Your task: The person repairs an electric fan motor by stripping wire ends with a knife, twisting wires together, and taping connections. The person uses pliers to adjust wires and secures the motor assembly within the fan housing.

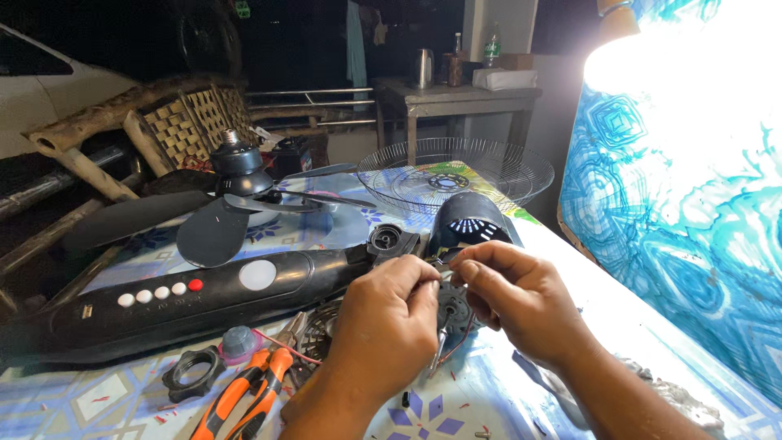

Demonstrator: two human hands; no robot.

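Both hands (444,305) on fan motor (452,308)

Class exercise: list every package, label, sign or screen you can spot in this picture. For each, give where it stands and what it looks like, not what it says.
Bottle: on the far table, upright, clear with a green label band.
Box: right end of that table, low, rectangular, white.
Control panel: on the black fan body, left of the left hand; a row of white round buttons ending in one red, faint lettering beneath.
No screens or signs show.
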